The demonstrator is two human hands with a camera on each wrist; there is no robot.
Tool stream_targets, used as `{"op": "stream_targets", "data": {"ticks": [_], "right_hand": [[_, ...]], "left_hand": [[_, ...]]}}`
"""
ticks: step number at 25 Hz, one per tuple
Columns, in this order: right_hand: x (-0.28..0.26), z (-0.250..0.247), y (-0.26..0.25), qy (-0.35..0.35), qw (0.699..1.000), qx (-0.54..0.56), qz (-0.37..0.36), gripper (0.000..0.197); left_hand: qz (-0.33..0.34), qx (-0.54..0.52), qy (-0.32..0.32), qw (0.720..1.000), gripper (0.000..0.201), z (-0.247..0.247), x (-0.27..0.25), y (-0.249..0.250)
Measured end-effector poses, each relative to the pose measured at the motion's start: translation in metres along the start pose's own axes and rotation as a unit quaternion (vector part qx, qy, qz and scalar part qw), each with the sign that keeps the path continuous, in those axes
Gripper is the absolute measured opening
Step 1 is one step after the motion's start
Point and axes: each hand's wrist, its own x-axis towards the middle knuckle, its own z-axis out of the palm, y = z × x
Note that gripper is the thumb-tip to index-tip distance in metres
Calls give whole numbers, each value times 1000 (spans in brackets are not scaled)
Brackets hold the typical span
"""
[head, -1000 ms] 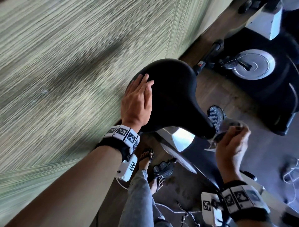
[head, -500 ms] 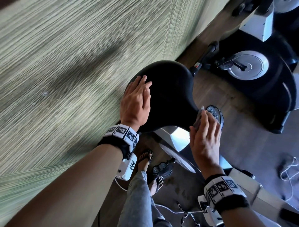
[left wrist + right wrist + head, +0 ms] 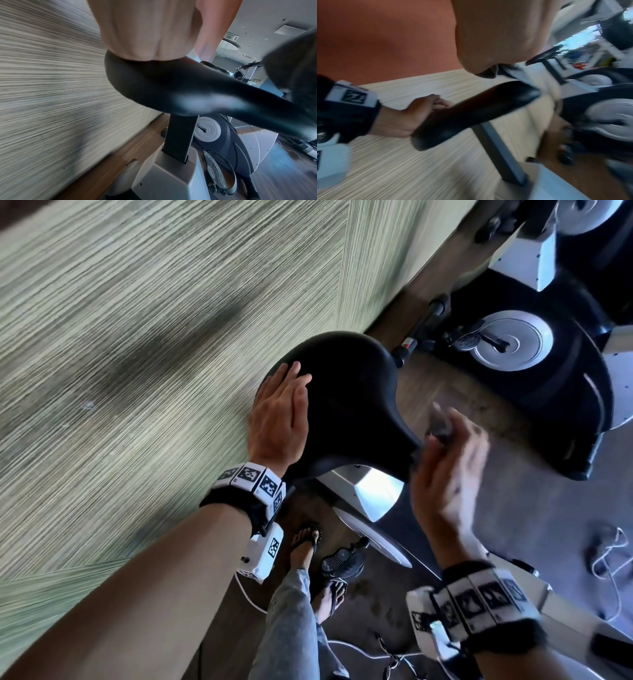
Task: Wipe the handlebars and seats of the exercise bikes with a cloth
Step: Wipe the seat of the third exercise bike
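Plainly the risk sits at the saddle's nose. My right hand (image 3: 445, 467) is blurred with motion there, just beside the narrow front tip of the black bike saddle (image 3: 346, 405), fingers curled round something thin and greyish that I take for the cloth (image 3: 440, 422); the blur stops me being sure how firmly I pinch it. A loose hold could let the cloth slip off and drop to the floor among the white cables (image 3: 609, 556) lying there, or a fast stroke could skim past the tip and miss it. My left hand (image 3: 279, 419) lies flat, fingers straight and together, on the wide rear of the saddle, steadying it; if that pressure eases, the seat may twist on its post (image 3: 178, 138) under the wipe.

Wood-look flooring (image 3: 411, 392) runs under the bike, a striped greenish textured wall (image 3: 137, 354) close on my left. A second exercise bike (image 3: 534, 354) with a silver crank disc stands ahead. The handlebars are not in the head view.
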Motion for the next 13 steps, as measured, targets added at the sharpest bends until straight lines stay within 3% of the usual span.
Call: {"op": "stream_targets", "data": {"ticks": [2,4,6,9,11,13], "right_hand": [[20,27,-32,-135,986,-17,-95,52],[25,39,-37,-226,968,15,-106,60],[22,34,-23,-180,980,72,-46,57],[20,15,8,-79,994,77,16,47],[22,6,20,-86,991,82,67,46],[21,1,23,-105,983,92,116,42]], "left_hand": [[-29,-40,-10,999,55,-4,5,1],[-31,-90,-15,995,54,-12,9,5],[23,-100,-32,994,54,-19,7,15],[216,46,-124,967,67,-13,-3,44],[279,153,-198,927,80,5,-5,53],[295,208,-205,910,86,19,-11,57]]}}
